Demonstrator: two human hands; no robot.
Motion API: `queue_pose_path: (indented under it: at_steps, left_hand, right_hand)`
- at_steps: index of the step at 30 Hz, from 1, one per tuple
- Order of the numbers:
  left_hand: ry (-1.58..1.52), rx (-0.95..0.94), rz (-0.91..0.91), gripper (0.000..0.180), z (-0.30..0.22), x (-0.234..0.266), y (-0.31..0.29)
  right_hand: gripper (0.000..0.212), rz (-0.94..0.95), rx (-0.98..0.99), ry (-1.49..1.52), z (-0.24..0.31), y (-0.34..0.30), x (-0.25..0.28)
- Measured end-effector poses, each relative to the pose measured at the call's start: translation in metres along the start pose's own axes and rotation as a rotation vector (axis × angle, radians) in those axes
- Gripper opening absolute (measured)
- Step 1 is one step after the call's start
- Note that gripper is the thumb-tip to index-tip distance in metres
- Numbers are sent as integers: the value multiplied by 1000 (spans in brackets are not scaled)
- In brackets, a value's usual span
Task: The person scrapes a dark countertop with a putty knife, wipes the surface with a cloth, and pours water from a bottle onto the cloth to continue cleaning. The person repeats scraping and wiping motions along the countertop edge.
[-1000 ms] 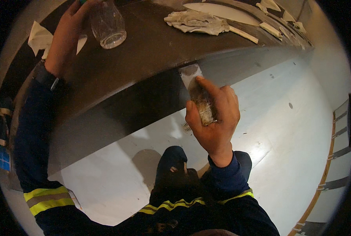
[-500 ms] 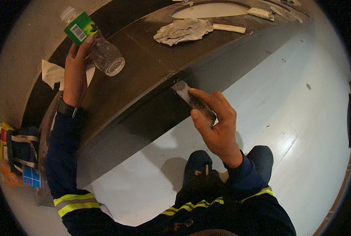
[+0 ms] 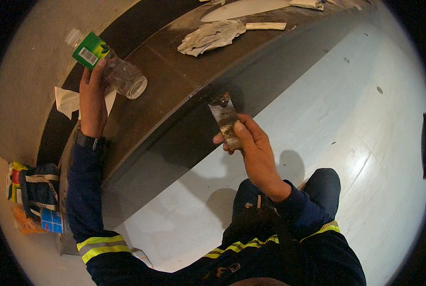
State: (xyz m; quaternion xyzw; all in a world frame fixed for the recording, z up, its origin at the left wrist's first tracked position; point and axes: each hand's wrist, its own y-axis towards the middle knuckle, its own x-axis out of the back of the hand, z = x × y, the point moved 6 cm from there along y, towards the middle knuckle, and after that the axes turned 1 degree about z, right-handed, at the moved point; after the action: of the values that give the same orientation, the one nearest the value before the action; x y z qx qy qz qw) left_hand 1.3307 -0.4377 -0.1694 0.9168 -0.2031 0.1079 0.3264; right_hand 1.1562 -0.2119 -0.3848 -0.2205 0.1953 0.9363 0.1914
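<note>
My left hand (image 3: 93,102) is closed around a clear plastic bottle (image 3: 124,78) with a green label, over the dark ledge. The bottle tilts, its neck toward the far left; whether its base touches the ledge I cannot tell. In front of the ledge's edge, my right hand (image 3: 258,157) grips a flat scraper (image 3: 225,117) between thumb and fingers. Dark and brown residue smears the scraper's face and upper end. Part of its lower end is hidden by my fingers. White paper (image 3: 67,101) sticks out behind my left wrist.
On the dark curved ledge (image 3: 167,78) lie a crumpled pale cloth (image 3: 210,39), a whitish strip (image 3: 266,26) and an oval pale piece (image 3: 244,9). A dark bag (image 3: 42,190) and a blue packet (image 3: 51,220) are at the left. Specks dot the white floor (image 3: 346,119).
My right wrist has turned, bringing the scraper's smeared face and my thumb into sight. The view has shifted slightly; my left hand still holds the bottle.
</note>
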Motion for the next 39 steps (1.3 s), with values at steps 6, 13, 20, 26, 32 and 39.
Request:
queue_pose_path:
  at_steps: [6, 13, 20, 26, 32, 39]
  left_hand:
    - [16, -12, 0, 53, -3, 2, -2]
    - [25, -36, 20, 52, -4, 1, -3]
    - [138, -74, 20, 52, -4, 4, -5]
    - [31, -11, -19, 52, 0, 5, -2]
    - [34, -32, -7, 52, -5, 0, -6]
    - [59, -43, -6, 50, -5, 2, -5]
  right_hand:
    - [41, -62, 54, -9, 3, 0, -10]
    - [46, -34, 97, -87, -1, -7, -30]
    - [42, 151, 78, -108, 4, -30, -45]
    - [41, 63, 36, -71, 8, -26, -18]
    - [38, -71, 188, -245, 29, -8, 12]
    - [29, -104, 285, -528, 61, 14, 33]
